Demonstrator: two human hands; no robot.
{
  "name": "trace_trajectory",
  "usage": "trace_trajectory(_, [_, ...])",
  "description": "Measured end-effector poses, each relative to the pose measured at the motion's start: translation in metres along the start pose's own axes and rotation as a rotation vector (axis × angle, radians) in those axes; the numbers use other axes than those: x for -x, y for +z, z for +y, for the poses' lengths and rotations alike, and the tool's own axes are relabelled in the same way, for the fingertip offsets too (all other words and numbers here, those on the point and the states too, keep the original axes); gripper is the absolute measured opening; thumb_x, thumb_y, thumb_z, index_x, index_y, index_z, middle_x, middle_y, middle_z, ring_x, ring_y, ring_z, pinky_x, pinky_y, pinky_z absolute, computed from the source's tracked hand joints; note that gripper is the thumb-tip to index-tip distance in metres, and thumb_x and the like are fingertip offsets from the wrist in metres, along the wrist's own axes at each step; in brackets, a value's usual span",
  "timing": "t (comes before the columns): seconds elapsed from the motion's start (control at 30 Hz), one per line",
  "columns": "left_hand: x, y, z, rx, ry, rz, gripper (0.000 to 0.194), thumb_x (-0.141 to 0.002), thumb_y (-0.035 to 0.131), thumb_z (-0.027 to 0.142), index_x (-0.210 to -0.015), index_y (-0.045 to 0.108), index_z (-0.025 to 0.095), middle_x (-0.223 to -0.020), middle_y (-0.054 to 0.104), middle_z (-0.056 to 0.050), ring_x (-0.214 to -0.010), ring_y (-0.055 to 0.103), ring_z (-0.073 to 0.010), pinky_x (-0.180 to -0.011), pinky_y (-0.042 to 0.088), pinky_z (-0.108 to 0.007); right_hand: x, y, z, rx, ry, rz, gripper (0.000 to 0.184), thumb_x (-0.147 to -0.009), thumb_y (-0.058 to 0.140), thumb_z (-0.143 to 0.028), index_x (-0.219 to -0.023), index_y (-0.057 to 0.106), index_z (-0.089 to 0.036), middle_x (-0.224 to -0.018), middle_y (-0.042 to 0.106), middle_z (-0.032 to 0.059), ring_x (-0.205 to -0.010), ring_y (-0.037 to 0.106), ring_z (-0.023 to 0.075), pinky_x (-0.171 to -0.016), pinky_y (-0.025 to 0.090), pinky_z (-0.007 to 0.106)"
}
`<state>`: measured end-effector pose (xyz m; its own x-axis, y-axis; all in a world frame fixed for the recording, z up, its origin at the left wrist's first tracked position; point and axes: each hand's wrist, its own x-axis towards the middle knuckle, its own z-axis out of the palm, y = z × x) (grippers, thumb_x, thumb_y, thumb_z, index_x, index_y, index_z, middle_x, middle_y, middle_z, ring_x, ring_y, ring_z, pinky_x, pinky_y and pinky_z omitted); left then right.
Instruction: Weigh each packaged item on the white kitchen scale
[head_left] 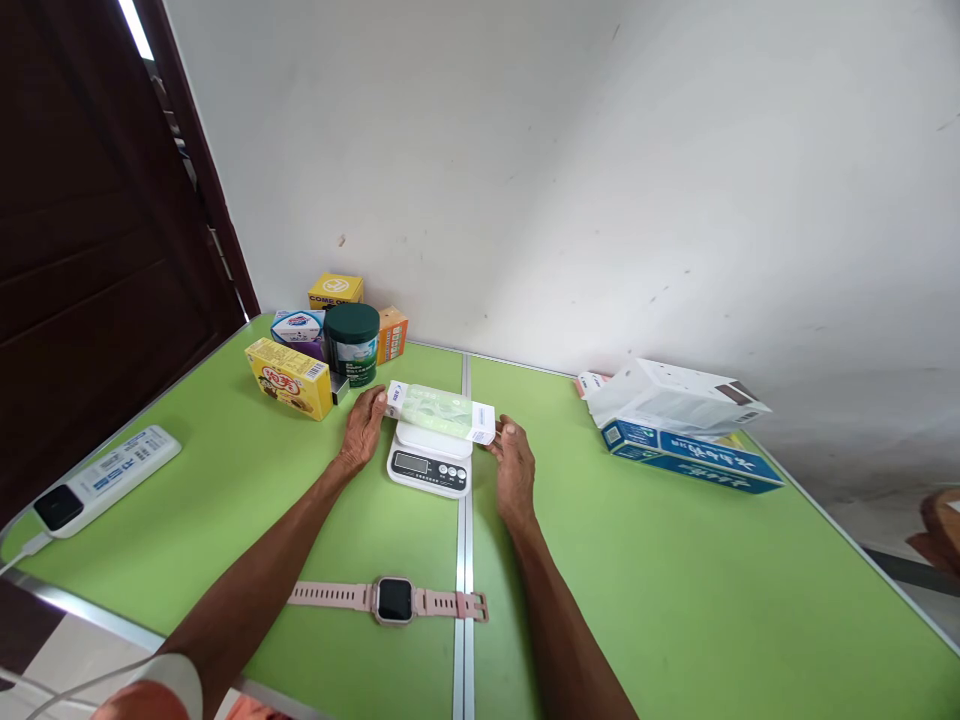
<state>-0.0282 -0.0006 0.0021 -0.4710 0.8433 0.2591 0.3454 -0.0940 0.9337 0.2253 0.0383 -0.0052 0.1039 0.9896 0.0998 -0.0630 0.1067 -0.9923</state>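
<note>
A long white and pale-green box [439, 411] lies crosswise over the platform of a white kitchen scale [429, 471]. My left hand [364, 430] holds the box's left end, the thumb and fingers closed at its edge. At the other end, my right hand [515, 468] grips the box's right corner with bent fingers. The scale's grey display and its buttons face me; I cannot make out any reading. Part of the platform is hidden under the box. A pink smartwatch [394, 600] lies face up nearer to me, between my forearms.
Behind my left hand stand a yellow snack box [289, 378], a green-lidded tub [352, 343] and several small cartons. A power strip [112, 480] lies at the left edge. On the right are a blue box [690, 456] and a white box [667, 398]. A metal seam [464, 560] crosses the green table.
</note>
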Motion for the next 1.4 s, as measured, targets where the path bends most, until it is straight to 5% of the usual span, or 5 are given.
trace_trajectory(0.33, [-0.003, -0.002, 0.003, 0.151, 0.033, -0.22, 0.098, -0.087, 0.078, 0.074, -0.165, 0.052, 0.02, -0.175, 0.052, -0.022, -0.161, 0.052, -0.0404, -0.13, 0.048, -0.056, 0.003, 0.001, -0.002, 0.054, -0.074, -0.097, 0.088, -0.093, 0.073, -0.079, -0.159, 0.065, -0.021, -0.166, 0.063, 0.0189, -0.15, 0.061, 0.039, -0.124, 0.051, 0.057])
trace_trajectory(0.7, [-0.018, -0.013, 0.071, -0.188, 0.302, -0.221, 0.069, -0.081, 0.089, 0.051, -0.14, 0.067, 0.023, -0.136, 0.081, -0.012, -0.126, 0.077, -0.0349, -0.106, 0.063, -0.052, -0.006, -0.017, -0.025, -0.067, -0.139, -0.038, 0.075, -0.091, 0.077, -0.075, -0.142, 0.077, -0.019, -0.146, 0.078, 0.0151, -0.134, 0.072, 0.0354, -0.119, 0.056, 0.052])
trace_trajectory(0.87, [0.016, 0.047, 0.117, -0.277, 0.344, -0.405, 0.057, -0.085, 0.092, 0.037, -0.134, 0.067, 0.022, -0.127, 0.082, -0.011, -0.115, 0.08, -0.0304, -0.101, 0.066, -0.046, -0.014, -0.094, -0.033, 0.026, -0.156, 0.194, 0.076, -0.09, 0.073, -0.077, -0.136, 0.079, -0.017, -0.14, 0.08, 0.0158, -0.126, 0.075, 0.0338, -0.112, 0.058, 0.051])
trace_trajectory(1.1, [0.079, 0.149, 0.13, -0.417, 0.233, -0.751, 0.045, -0.094, 0.084, 0.036, -0.129, 0.061, 0.02, -0.126, 0.08, -0.014, -0.115, 0.078, -0.0327, -0.097, 0.062, -0.044, 0.002, -0.215, -0.011, 0.201, -0.029, 0.5, 0.077, -0.08, 0.072, -0.083, -0.119, 0.082, -0.017, -0.111, 0.085, 0.0123, -0.098, 0.077, 0.0297, -0.086, 0.063, 0.042])
trace_trajectory(1.4, [0.06, 0.274, 0.17, -0.229, 0.307, -0.725, 0.054, -0.093, 0.086, 0.029, -0.139, 0.061, 0.02, -0.146, 0.068, -0.015, -0.137, 0.068, -0.0326, -0.114, 0.057, -0.045, -0.076, -0.285, -0.035, 0.369, -0.121, 0.772, 0.08, -0.08, 0.056, -0.091, -0.111, 0.073, -0.019, -0.101, 0.075, 0.0083, -0.098, 0.07, 0.0275, -0.092, 0.062, 0.046])
